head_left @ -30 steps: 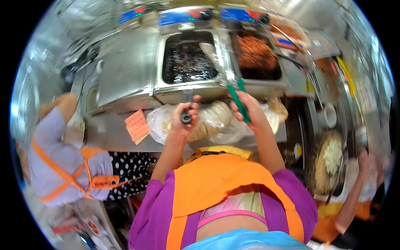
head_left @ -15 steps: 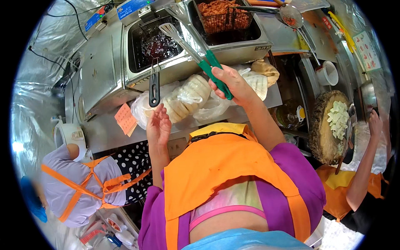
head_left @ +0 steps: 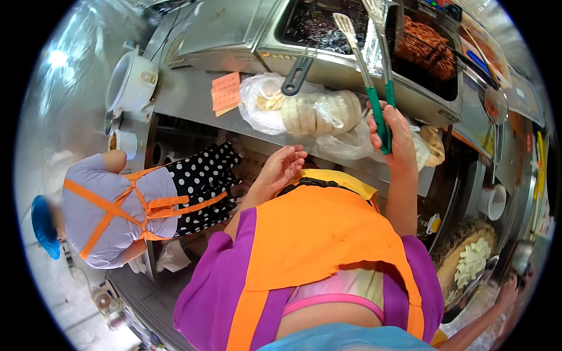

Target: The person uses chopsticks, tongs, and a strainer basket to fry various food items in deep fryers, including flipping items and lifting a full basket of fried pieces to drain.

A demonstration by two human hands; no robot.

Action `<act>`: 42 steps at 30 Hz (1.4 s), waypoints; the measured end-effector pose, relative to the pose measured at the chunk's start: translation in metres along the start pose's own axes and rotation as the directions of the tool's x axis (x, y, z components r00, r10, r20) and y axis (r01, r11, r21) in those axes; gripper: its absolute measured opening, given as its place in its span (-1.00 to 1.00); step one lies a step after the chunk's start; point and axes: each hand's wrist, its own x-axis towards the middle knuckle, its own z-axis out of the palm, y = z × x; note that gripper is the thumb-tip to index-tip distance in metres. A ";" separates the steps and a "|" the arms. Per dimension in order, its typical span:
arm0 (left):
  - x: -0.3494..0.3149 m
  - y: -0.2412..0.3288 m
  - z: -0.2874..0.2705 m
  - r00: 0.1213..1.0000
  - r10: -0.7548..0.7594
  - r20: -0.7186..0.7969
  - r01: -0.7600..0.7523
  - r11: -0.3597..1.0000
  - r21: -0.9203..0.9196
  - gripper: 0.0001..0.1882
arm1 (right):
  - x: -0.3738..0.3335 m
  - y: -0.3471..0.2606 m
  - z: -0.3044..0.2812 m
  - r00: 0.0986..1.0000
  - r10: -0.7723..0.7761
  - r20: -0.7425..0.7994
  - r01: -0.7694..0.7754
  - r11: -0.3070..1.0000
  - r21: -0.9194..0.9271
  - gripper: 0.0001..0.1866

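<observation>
My right hand [head_left: 395, 136] grips a pair of metal tongs [head_left: 376, 108] by their green handles. The slotted tips point away from me, over the metal front between two fryer wells. My left hand [head_left: 281, 168] holds nothing; its fingers are loosely bent and apart, close to my orange apron [head_left: 316, 234]. Beyond the left hand, clear bags of pale, round, flat pieces [head_left: 319, 114] lie on the metal counter [head_left: 181, 99]. A black handle [head_left: 297, 76] sticks out over them from the left well of dark oil [head_left: 322, 26].
In the right well sits a wire basket [head_left: 453, 55] of reddish-brown food. Pink paper slips [head_left: 226, 92] lie left of the bags. A co-worker [head_left: 111, 202] in an orange-strapped apron bends at the left. Chopped pale vegetable [head_left: 473, 262] lies on a round wooden board, near another person's hand [head_left: 508, 292].
The view has swung left, so the fryer and counter sit further right. My left hand has drawn back from near the black handle toward my apron. My right hand still holds the tongs.
</observation>
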 end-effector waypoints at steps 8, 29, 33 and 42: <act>0.022 0.041 -0.022 0.770 0.609 -0.187 -0.483 0.750 0.452 -0.66 | 0.011 -0.003 0.012 0.999 -0.012 -0.040 0.010 0.999 -0.044 -0.52; 0.088 0.139 -0.058 0.605 0.639 0.476 -0.511 -0.146 0.847 -0.66 | 0.048 0.002 0.050 0.953 -0.118 -0.279 0.079 0.986 -0.147 -0.53; 0.080 0.145 -0.012 0.886 0.325 0.332 -0.457 0.736 0.500 -0.61 | 0.055 0.005 0.049 0.951 -0.129 -0.282 0.096 0.987 -0.129 -0.54; 0.079 0.139 0.096 0.857 -0.237 0.459 0.309 0.947 -0.089 -0.64 | 0.054 0.008 0.045 0.946 -0.136 -0.296 0.100 0.986 -0.134 -0.55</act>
